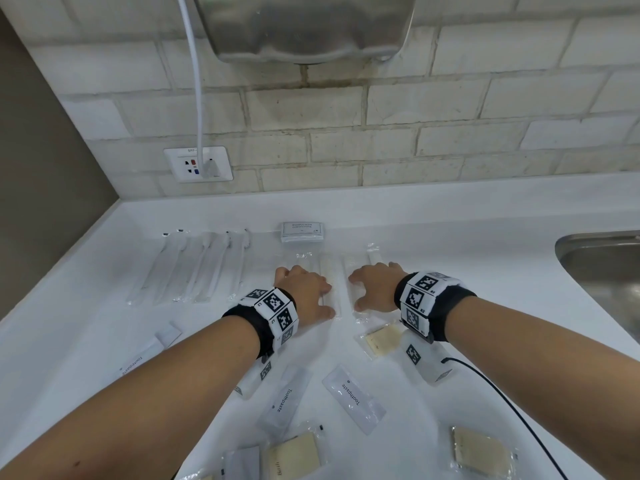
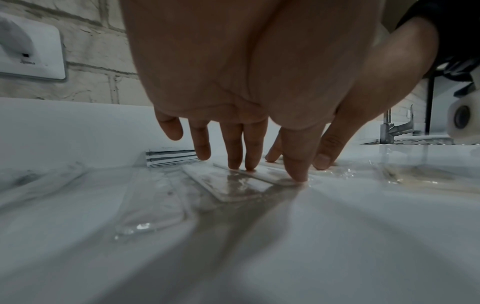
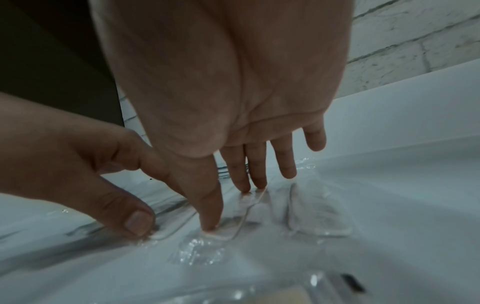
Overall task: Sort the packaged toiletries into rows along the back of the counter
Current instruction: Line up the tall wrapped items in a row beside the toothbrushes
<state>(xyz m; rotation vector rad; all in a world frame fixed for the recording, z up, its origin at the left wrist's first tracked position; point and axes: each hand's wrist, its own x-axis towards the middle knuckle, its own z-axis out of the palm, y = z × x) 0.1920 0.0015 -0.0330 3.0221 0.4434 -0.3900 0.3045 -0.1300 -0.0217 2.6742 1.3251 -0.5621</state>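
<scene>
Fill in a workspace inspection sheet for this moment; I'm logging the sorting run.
Surface: white counter, steel sink at right.
Job's things: wrapped toothbrushes in a row at back left; wrapped combs side by side under both hands; sachet stack behind them; toothpaste sachets and soap packets loose in front.
Clutter: nothing seen.
Hands: left hand and right hand press straight fingers on the combs.
Cables: black lead from the right wristband; white cord into the wall socket.
Surroundings: brick wall, metal dryer.

Toothbrushes (image 1: 194, 268) left of combs (image 1: 330, 271).
</scene>
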